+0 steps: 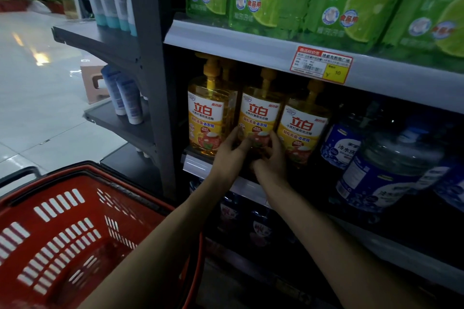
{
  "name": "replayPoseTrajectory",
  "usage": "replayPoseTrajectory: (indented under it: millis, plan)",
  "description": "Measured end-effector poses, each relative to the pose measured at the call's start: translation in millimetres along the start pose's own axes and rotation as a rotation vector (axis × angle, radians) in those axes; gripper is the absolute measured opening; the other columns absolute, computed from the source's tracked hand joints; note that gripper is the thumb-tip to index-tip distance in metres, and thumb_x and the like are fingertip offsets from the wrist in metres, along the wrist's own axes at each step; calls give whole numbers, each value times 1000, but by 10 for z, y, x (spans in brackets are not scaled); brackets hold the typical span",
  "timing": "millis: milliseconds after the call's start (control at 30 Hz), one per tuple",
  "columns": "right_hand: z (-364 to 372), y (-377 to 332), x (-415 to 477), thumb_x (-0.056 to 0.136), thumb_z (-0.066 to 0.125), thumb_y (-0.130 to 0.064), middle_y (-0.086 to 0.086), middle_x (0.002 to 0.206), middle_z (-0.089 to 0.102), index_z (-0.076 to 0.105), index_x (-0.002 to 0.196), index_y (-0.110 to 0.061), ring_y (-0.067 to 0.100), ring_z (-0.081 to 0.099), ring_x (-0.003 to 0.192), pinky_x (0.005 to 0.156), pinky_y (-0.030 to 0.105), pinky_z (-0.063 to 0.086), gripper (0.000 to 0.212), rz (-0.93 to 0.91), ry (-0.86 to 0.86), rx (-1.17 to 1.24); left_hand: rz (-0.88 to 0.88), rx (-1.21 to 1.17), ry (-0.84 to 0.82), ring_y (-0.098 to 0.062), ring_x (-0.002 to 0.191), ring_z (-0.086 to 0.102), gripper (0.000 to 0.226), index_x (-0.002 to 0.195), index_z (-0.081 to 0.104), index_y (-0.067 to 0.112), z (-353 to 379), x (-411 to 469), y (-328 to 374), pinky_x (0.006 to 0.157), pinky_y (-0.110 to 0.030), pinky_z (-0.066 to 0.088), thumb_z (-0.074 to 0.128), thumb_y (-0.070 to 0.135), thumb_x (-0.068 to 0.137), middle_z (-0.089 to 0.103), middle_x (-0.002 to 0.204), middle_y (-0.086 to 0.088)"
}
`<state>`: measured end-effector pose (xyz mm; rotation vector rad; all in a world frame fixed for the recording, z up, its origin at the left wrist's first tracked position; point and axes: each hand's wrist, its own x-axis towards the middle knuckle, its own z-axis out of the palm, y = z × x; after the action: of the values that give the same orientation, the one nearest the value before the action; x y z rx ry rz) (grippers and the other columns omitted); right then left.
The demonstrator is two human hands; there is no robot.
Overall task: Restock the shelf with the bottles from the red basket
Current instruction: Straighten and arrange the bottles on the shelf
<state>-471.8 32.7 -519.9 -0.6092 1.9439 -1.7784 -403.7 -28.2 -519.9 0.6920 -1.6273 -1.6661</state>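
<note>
Middle yellow bottle: upright on the shelf, near its front lip. It is flanked closely by the left yellow bottle and the right yellow bottle; contact with either cannot be confirmed.

Risks, judged:
- The base appears close to the lip. If released before being pushed back, the bottle could tip forward and fall.
- The gaps on both sides are narrow. A sideways shove could rock a neighbour, and the fingers between the bottles could drag the left one on withdrawal.
- The pump heads sit just under the upper shelf rail. A lift could knock a pump against it.

Hand pose:
- Left hand: fingers are slid up between the left and middle bottles, with the thumb laid across the front label, so the lower left edge is pinched.
- Right hand: fingers are curled round the lower right side and clamped on the bottle.
- Both forearms are extended forward, wrists low at shelf level.

Red basket: lower left, beside the left forearm. No bottles are seen in its visible part. Blue jugs are noted further right on the same shelf.
</note>
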Motion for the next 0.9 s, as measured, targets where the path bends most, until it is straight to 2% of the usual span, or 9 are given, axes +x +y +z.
replayPoseTrajectory:
  millis: [100, 233, 367, 467, 567, 633, 733, 800, 900]
  plan:
    - [-28, 18, -14, 84, 54, 14, 3, 158, 41, 37, 152, -41, 27, 39, 145, 110, 54, 46, 88, -4, -8, 35, -13, -53, -18, 2, 109, 66, 32, 135, 62, 27, 27, 35, 36, 83, -12, 52, 59, 28, 103, 71, 121, 14]
    - [-54, -1, -22, 87, 56, 10, 3, 158, 40, 41, 148, -42, 28, 38, 145, 110, 54, 46, 82, 4, 3, 55, -38, -109, -20, -6, 116, 66, 38, 138, 61, 24, 103, 50, 40, 90, -19, 51, 61, 34, 102, 71, 125, 9]
    - [-35, -24, -26, 87, 57, 9, 2, 158, 40, 39, 150, -42, 27, 38, 146, 110, 53, 46, 82, 2, -2, 32, -22, -126, -9, -5, 118, 65, 37, 138, 60, 25, 154, 40, 41, 89, -17, 51, 60, 34, 102, 71, 126, 10]
    - [-48, -47, -42, 84, 55, 12, 1, 156, 43, 43, 147, -41, 26, 41, 143, 109, 51, 48, 83, 13, -7, -8, -9, -116, 17, -8, 118, 65, 34, 133, 63, 24, 165, 52, 39, 95, -23, 52, 61, 34, 101, 71, 125, 8]
    - [-187, -122, -93, 85, 52, 16, 1, 142, 56, 53, 139, -26, 19, 52, 130, 106, 38, 49, 68, 29, 34, -35, 4, -63, 64, -9, 118, 64, 28, 127, 62, 27, 183, 58, 5, 99, -29, 52, 64, 34, 100, 69, 123, 8]
    - [-329, -157, -144, 87, 50, 15, 3, 128, 61, 56, 130, -16, 16, 57, 114, 96, 31, 50, 54, 58, 93, -56, 20, -21, 56, -12, 118, 64, 29, 127, 64, 23, 226, 53, -5, 99, -32, 53, 67, 31, 99, 69, 122, 5]
    - [-484, -178, -182, 84, 53, 9, 8, 127, 62, 52, 120, -14, 25, 61, 112, 98, 42, 53, 43, 66, 229, -111, -13, -15, 30, -15, 119, 63, 34, 131, 64, 18, 340, 35, 23, 104, -39, 53, 67, 24, 98, 68, 124, 0]
    - [-545, -195, -195, 86, 56, 5, 9, 132, 58, 47, 130, -15, 29, 59, 119, 103, 47, 50, 49, 81, 274, -84, -33, -15, 5, -17, 119, 62, 36, 134, 63, 18, 427, 7, 46, 105, -40, 52, 66, 21, 98, 67, 125, -1]
    - [-616, -206, -209, 87, 63, -3, 6, 143, 55, 36, 149, -23, 29, 54, 129, 109, 50, 45, 71, 101, 262, -48, -28, -11, -20, -14, 119, 62, 35, 133, 61, 22, 522, -18, 17, 105, -38, 50, 66, 19, 98, 68, 124, 3]
